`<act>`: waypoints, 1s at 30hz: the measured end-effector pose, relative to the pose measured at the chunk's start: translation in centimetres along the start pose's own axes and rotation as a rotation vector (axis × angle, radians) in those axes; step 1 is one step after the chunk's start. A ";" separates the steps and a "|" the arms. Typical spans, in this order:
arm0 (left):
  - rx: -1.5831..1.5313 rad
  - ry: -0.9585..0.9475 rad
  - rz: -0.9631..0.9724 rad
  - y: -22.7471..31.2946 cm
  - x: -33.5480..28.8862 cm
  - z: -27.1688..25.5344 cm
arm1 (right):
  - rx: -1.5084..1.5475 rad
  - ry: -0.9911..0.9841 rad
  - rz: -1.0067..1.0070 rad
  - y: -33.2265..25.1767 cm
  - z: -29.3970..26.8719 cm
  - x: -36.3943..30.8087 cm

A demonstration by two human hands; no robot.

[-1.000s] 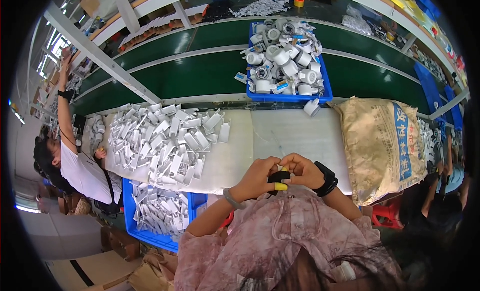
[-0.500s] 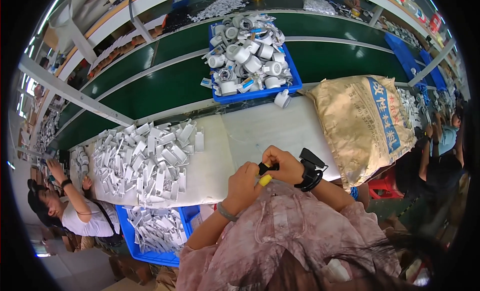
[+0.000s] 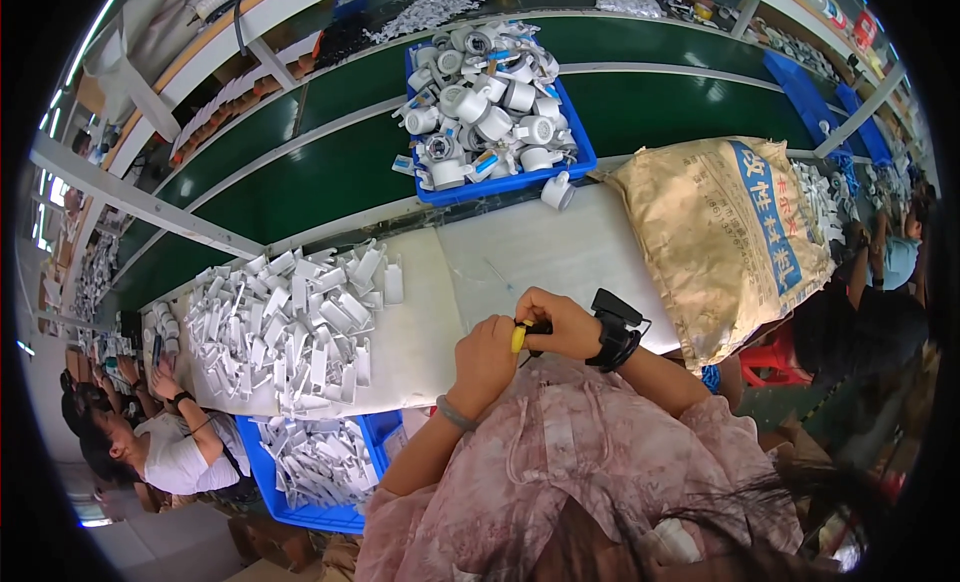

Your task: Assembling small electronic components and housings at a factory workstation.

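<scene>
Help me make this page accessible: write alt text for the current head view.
A person's left hand and right hand hold a small black item. White parts lie heaped at left, a tan sack at right, a blue bin of fittings beyond.

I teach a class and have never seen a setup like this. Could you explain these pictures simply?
There is no machine: a person works with their own left hand and right hand. Every picture comes from one wide fisheye camera worn on the head, looking down, so straight edges bend.

The hands meet around a small black item; something yellow shows there too, but I can't tell what.

On the pale bench cover lies a heap of white pieces to the left, with a brown sack at the right. Beyond, a blue bin holds white round parts.
</scene>
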State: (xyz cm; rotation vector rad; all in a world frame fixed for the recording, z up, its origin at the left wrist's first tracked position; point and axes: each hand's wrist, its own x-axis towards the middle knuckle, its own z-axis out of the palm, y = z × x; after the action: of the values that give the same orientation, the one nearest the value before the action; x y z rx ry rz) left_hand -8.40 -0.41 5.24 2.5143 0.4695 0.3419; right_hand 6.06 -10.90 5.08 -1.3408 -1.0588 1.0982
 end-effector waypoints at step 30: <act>-1.394 0.028 -0.498 -1.9 -2.0 -1.4 | 0.638 -0.210 0.138 -0.9 -2.0 -0.9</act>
State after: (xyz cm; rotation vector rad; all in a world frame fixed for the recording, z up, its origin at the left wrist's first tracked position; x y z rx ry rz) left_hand -11.18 0.93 5.01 1.0080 0.5614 0.3280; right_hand 7.87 -12.16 6.09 -0.8038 -0.6730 1.5437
